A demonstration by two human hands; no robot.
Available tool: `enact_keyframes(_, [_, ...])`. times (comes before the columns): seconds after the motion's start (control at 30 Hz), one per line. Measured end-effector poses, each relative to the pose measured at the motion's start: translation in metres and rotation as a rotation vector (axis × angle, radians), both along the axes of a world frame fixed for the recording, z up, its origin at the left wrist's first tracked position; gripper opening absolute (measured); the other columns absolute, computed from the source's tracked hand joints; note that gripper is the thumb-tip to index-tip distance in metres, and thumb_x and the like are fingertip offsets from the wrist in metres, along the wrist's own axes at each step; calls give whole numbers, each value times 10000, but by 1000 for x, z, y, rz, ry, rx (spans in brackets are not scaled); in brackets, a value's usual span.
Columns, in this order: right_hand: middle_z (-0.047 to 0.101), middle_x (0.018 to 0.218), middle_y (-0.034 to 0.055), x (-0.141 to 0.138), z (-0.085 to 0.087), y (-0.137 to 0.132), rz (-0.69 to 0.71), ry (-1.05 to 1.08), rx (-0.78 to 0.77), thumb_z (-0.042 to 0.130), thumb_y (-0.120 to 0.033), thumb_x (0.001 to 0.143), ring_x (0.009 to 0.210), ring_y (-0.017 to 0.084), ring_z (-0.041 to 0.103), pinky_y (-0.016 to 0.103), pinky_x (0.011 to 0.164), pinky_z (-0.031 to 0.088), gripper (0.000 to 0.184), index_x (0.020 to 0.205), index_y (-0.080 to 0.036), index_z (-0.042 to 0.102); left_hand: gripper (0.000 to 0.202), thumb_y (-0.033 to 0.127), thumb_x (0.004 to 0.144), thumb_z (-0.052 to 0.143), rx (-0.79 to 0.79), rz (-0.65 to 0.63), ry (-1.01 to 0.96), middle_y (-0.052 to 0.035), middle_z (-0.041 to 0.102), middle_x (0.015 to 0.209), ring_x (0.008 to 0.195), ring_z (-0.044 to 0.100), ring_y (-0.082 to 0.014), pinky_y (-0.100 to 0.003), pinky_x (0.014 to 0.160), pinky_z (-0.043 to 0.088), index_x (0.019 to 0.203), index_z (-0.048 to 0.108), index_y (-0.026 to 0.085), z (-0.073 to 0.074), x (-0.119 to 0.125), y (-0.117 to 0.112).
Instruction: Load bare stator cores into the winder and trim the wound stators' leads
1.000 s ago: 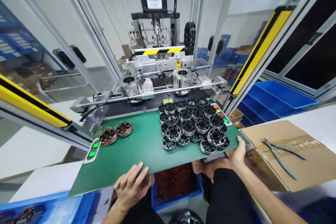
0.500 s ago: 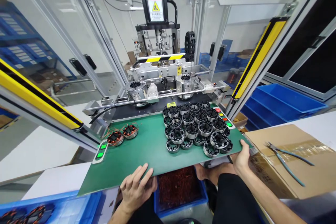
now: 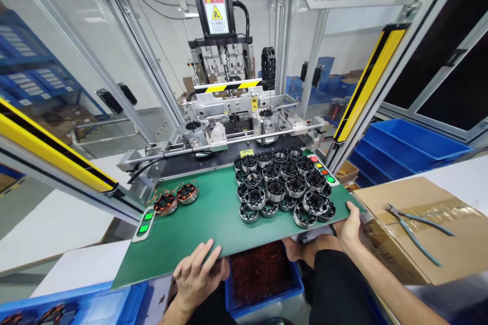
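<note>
My left hand point(image 3: 199, 275) is closed over the front edge of a green tabletop point(image 3: 213, 221), fingers on top and the thumb partly hidden below. At the front right corner, my right hand point(image 3: 348, 227) grips the same edge, its thumb on top and its fingers mostly out of sight underneath. Several black-and-silver stator cores point(image 3: 275, 190) stand in stacked rows on the right half of the tabletop. Two stators wound with copper wire point(image 3: 187, 193) lie at the left, loose wire ends sticking up.
Behind the tabletop stands a winding machine point(image 3: 232, 96) with two round holders. Lit buttons point(image 3: 144, 223) flank the tabletop. Cutting pliers point(image 3: 414, 233) rest on a cardboard box point(image 3: 430, 203) at right. A blue bin point(image 3: 263, 299) with reddish scraps sits below; another blue bin point(image 3: 125, 304) is at left.
The whole view has shifted slightly. Both hands keep their places on the tabletop edge, and the stators have not moved.
</note>
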State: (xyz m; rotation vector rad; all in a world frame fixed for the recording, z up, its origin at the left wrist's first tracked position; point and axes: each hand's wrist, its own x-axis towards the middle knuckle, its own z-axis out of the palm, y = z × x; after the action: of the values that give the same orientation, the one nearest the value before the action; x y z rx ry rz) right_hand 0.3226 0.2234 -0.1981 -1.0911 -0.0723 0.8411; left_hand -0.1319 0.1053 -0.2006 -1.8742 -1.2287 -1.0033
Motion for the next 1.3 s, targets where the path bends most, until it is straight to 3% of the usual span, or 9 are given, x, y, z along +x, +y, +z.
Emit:
enact_keyframes(0.27, [842,1003,-11,2,4,-2,41,-7,-19,743,-491,747,995,190,765,241,789,664,376,1036,-250,748,249,315,971,868,1,2,-7,-13,896,1110,982,790,-218,-421,912,460,1210,795,316,3,5,-1])
enact_keyframes(0.47, [843,1038,-17,5,1,-1,19,7,-43,754,-467,738,925,185,746,248,696,643,377,1046,-250,761,248,292,993,841,-19,-15,-20,-27,895,1140,1012,793,-224,-420,922,465,1236,794,308,5,6,-2])
enact_keyframes(0.73, [837,1053,-16,9,-5,-1,47,-37,-38,763,-494,744,971,206,758,290,764,662,384,1043,-259,707,314,280,963,874,-31,-18,-27,-24,893,1156,1035,783,-234,-425,937,456,1262,792,321,2,6,-2])
enact_keyframes(1.0, [840,1065,-14,6,3,-3,48,13,-48,756,-471,742,976,188,745,261,794,666,395,1059,-234,764,201,289,1011,827,-20,-33,-28,-43,890,1133,1037,768,-227,-416,917,460,1209,797,282,8,8,-1])
enact_keyframes(1.3, [841,1070,-1,8,1,-4,65,-3,-50,733,-453,796,1034,213,763,304,879,677,365,1084,-230,769,170,296,1036,805,-13,-27,-30,-40,887,1128,1034,764,-220,-420,908,463,1205,795,287,10,10,-1])
